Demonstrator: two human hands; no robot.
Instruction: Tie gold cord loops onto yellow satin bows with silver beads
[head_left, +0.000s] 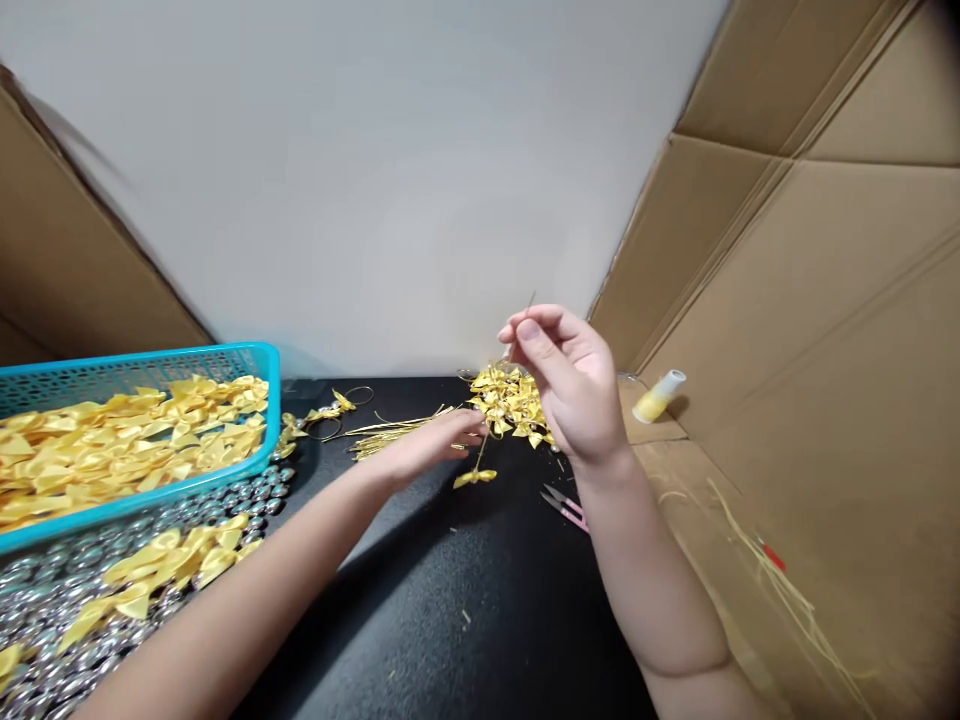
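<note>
The right hand (pixel 574 375) was raised, thumb and fingertips pinched on a thin strand (pixel 532 301) that stuck up above them. Lower, the left hand (pixel 442 440) reached across with fingers stretched out, palm down; whether they gripped anything could not be told. Just by its fingertips, a yellow bow (pixel 475 478) hung on a short line over the black table (pixel 480 620).

For good handling, a firm pinch near the strand's end seemed wise, with the line straight and the bow clear of the pile (pixel 510 395) behind, where loops could snag. The left fingers would best steady the line lightly, without creasing the bow.

Whether the strand was a needle or a cord end was too fine to tell, and its link to the bow's line was lost behind the fingers. The right forearm covered part of the pink snips (pixel 568 510); the frame cut off the blue basket (pixel 274 400) at left.
</note>
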